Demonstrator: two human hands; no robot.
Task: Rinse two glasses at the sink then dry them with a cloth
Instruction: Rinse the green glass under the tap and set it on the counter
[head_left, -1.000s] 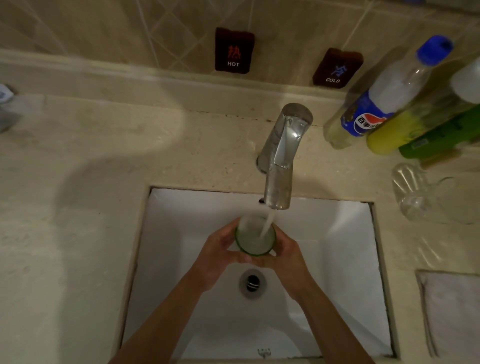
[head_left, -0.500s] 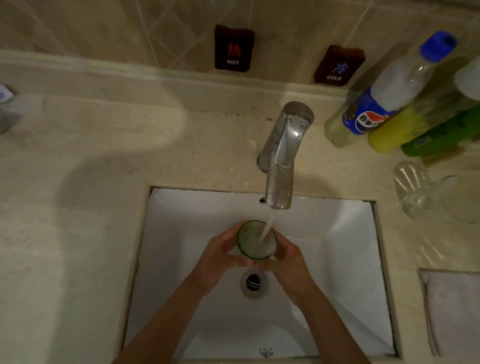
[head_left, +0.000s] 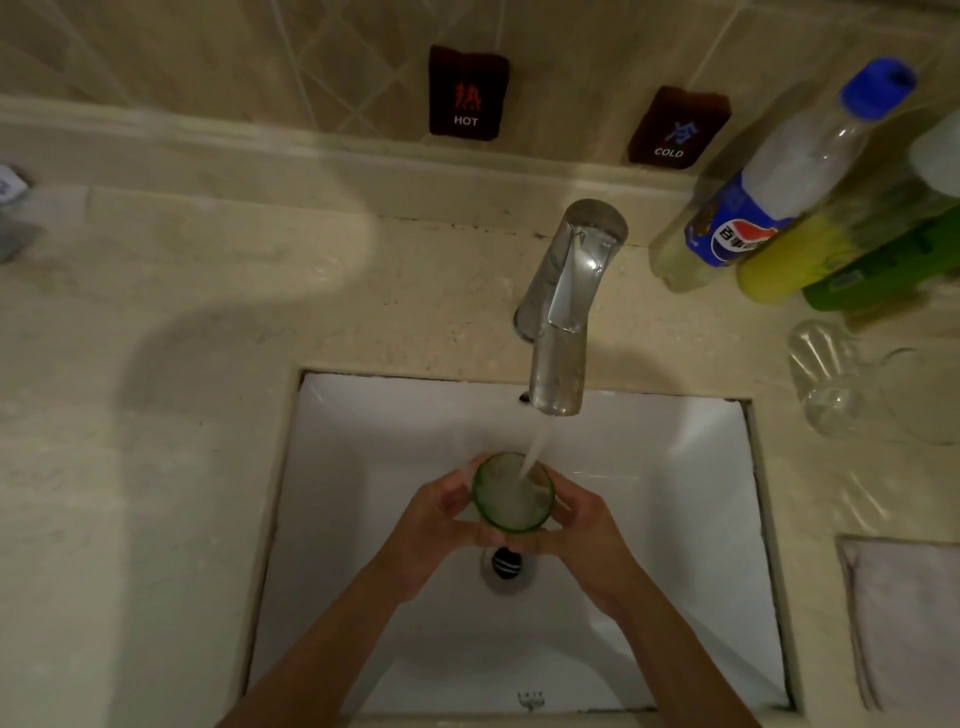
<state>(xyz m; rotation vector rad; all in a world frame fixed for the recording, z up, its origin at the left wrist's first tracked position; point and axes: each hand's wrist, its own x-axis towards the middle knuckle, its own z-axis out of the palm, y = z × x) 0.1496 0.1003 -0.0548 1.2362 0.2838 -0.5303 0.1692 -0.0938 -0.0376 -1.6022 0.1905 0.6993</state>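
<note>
while water runs from the faucet (head_left: 563, 312) into it, the green-rimmed glass (head_left: 511, 492) sits upright over the sink (head_left: 675, 467), left hand (head_left: 434, 525) and right hand (head_left: 584, 530) fingers curled round its sides; a second glass (head_left: 826, 384) rests on the tabletop (head_left: 156, 415) near the cloth (head_left: 909, 623).

Since a second ago the green-rimmed glass (head_left: 512, 492), held between the left hand (head_left: 434, 525) and the right hand (head_left: 584, 530), has sunk a little toward six o'clock, away from the tap spout (head_left: 556, 384) and closer over the drain (head_left: 506, 564). The visible run of water (head_left: 537, 441) between spout and rim has grown longer. Both hands came down with the glass, thumbs now meeting at its six o'clock edge.
</note>
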